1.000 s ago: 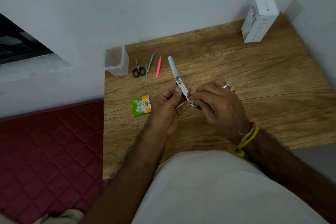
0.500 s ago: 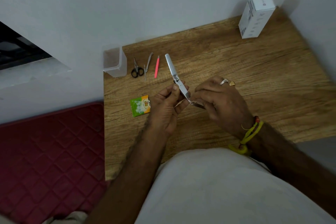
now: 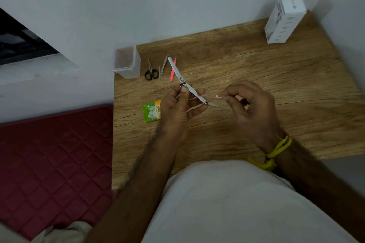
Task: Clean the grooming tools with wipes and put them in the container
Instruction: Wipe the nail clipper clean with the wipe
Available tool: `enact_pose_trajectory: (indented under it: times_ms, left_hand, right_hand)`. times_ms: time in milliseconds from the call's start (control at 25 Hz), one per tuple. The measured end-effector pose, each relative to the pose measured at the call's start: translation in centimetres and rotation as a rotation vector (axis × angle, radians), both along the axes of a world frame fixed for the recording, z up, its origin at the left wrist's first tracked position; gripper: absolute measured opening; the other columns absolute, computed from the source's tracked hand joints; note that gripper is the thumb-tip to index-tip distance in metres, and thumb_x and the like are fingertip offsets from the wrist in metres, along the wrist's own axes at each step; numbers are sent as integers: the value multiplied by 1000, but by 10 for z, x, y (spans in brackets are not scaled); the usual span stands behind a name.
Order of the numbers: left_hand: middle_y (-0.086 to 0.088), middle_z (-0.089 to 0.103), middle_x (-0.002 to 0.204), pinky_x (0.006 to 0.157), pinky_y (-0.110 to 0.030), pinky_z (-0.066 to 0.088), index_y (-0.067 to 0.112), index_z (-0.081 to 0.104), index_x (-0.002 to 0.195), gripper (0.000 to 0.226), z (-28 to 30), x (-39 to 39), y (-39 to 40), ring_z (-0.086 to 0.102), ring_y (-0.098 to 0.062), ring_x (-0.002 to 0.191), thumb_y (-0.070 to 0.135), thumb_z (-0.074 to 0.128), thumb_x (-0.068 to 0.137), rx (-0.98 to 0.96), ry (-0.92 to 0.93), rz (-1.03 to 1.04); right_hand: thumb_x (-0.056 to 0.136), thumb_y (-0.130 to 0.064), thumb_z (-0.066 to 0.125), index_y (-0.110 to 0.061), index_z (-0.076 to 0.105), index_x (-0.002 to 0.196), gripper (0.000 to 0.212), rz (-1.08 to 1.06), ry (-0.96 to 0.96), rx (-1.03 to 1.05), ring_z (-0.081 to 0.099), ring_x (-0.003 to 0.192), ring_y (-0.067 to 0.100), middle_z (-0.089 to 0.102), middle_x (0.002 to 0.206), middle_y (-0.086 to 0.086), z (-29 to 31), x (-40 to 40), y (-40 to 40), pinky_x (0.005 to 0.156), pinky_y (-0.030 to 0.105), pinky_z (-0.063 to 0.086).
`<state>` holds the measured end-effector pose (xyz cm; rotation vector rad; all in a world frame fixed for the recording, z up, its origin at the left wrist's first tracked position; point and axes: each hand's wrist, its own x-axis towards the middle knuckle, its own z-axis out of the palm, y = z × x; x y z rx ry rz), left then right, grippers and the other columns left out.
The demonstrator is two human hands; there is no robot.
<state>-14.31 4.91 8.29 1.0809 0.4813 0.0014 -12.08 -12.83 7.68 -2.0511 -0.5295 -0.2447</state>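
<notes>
My left hand (image 3: 182, 107) grips a steel nail clipper (image 3: 190, 87) with its lever swung open and a thin file blade sticking out toward the right. A short way to the right, my right hand (image 3: 250, 104) pinches a small white wipe (image 3: 219, 96), held clear of the blade tip. At the table's back left stands a clear plastic container (image 3: 127, 62). Beside it lie small black-handled scissors (image 3: 151, 71), a metal tweezer-like tool (image 3: 163, 68) and a pink tool (image 3: 172, 71). A green and orange wipe sachet (image 3: 151, 111) lies left of my left hand.
The wooden table (image 3: 276, 89) sits in a corner with white walls behind and to the right. A white carton (image 3: 283, 19) stands at its back right. A red quilted mat (image 3: 53, 160) lies to the left, below the table.
My right hand has pulled away to the right from the clipper's blade, taking the wipe with it. The left hand still holds the clipper, now more level.
</notes>
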Motion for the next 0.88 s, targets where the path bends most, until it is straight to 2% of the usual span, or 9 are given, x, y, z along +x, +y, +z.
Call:
enact_pose_trajectory:
  times_ms: [80, 240, 480, 680, 800, 880]
  left_hand:
    - [-11, 76, 91, 66, -33, 62, 5, 53, 112, 18, 1, -2, -3, 73, -20, 75, 18, 43, 106, 44, -28, -17]
    - [-19, 73, 98, 71, -38, 61, 4, 49, 120, 19, -3, -5, -7, 73, -30, 83, 8, 51, 102, 63, -80, -49]
    - [-14, 75, 98, 71, -36, 60, 8, 50, 119, 22, -3, -7, -6, 73, -25, 87, -1, 53, 99, 78, -162, -45]
    - [-15, 75, 97, 69, -33, 60, 9, 50, 118, 21, -5, -8, -7, 73, -27, 86, -2, 52, 100, 74, -163, -14]
    - [-16, 75, 97, 68, -33, 60, 10, 50, 118, 21, -4, -6, -7, 73, -26, 85, -1, 51, 100, 72, -148, -4]
    - [-15, 75, 95, 69, -34, 60, 11, 50, 117, 20, -3, -5, -6, 73, -26, 84, 0, 51, 100, 49, -150, -4]
  right_hand:
    - [88, 6, 69, -7, 75, 95, 16, -6, 21, 16, 63, 90, 9, 68, 94, 2, -2, -5, 0, 75, 12, 45]
    - [89, 5, 68, -3, 74, 94, 11, 39, 10, -5, 63, 84, 15, 68, 90, 5, -12, -10, 7, 69, 29, 54]
    - [90, 5, 67, -3, 74, 100, 15, 81, -55, -67, 61, 85, 14, 67, 92, 5, -16, -7, 12, 73, 32, 53]
    - [90, 5, 68, -4, 74, 104, 18, 84, -205, -181, 63, 86, 26, 69, 96, 7, -20, -4, 10, 75, 42, 52]
    - [91, 4, 67, -2, 74, 103, 16, 79, -256, -161, 64, 87, 27, 70, 97, 9, -22, -3, 11, 77, 41, 52]
    - [90, 6, 67, -1, 75, 102, 16, 24, -234, -72, 65, 89, 22, 70, 97, 10, -21, -7, 11, 79, 37, 53]
